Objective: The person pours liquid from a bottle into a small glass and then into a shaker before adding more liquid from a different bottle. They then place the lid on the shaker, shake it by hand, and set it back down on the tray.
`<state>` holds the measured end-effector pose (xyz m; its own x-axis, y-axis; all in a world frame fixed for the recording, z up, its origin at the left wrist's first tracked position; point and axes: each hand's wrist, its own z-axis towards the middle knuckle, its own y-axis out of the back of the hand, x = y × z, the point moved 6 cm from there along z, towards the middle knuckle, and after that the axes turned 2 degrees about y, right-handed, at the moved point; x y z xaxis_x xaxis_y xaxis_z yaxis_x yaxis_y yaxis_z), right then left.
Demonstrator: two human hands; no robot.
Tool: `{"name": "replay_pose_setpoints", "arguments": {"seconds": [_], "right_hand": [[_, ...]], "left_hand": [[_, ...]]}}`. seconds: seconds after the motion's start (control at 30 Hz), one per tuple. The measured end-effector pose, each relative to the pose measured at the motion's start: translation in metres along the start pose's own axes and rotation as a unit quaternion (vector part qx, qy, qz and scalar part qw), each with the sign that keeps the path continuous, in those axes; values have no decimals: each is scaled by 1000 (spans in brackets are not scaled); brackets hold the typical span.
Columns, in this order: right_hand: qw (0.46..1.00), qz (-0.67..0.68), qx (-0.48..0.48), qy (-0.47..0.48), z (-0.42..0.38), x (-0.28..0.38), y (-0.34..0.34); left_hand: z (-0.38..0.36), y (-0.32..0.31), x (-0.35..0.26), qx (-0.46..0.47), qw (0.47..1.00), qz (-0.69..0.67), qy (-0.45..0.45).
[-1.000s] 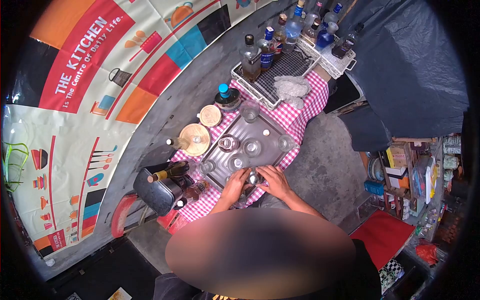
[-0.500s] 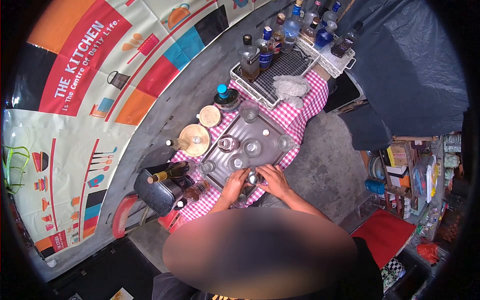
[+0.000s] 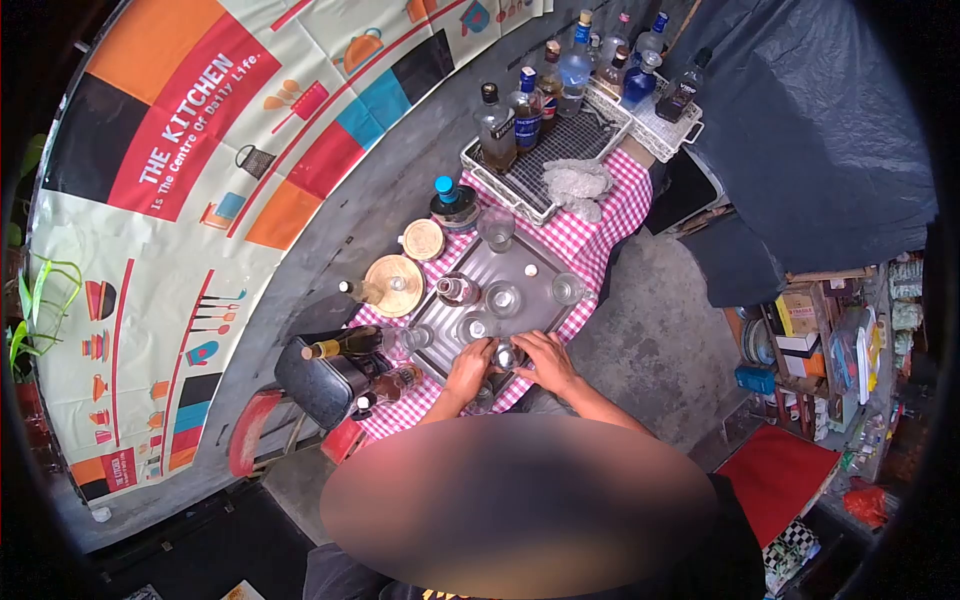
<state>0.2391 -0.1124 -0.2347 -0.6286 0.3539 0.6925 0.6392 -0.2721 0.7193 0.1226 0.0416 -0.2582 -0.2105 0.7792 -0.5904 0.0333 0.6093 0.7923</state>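
A shiny metal item [image 3: 508, 355], too small to make out fully, is between my two hands at the near edge of the metal tray [image 3: 440, 335]. My left hand [image 3: 472, 368] has its fingers curled against its left side. On the right side, my right hand [image 3: 546, 360] holds it with bent fingers. Just beyond my hands, several clear glasses, among them one glass [image 3: 503, 298], stand on the tray. A small open bottle [image 3: 457, 290] is upright beside them. Near the tray's right part lies a small white cap [image 3: 531, 270].
A pink checked cloth [image 3: 628, 200] covers the table. Several bottles, one a blue-labelled bottle [image 3: 527, 115], stand in a wire basket [image 3: 545, 212] at the back, beside a grey cloth [image 3: 578, 185]. At left are a dark bottle [image 3: 352, 342], a black bin [image 3: 318, 385] and a woven lid [image 3: 393, 285].
The whole view has shifted slightly as the head moved. Both hands stay around the metal item, with hardly any change in their grip.
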Motion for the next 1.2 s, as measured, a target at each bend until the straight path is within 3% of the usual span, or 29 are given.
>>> {"name": "replay_pose_setpoints", "arguments": {"seconds": [0.37, 0.57, 0.87, 1.2], "right_hand": [[997, 62, 41, 14, 2, -20, -5], [995, -17, 93, -18, 3, -9, -7], [995, 26, 46, -87, 11, -21, -42], [996, 67, -9, -50, 0, -12, -28]], "left_hand": [[0, 3, -19, -21, 996, 76, 30], [0, 1, -23, -53, 992, 111, -18], [8, -19, -7, -19, 991, 126, 35], [-2, -5, -18, -49, 998, 43, 19]]}}
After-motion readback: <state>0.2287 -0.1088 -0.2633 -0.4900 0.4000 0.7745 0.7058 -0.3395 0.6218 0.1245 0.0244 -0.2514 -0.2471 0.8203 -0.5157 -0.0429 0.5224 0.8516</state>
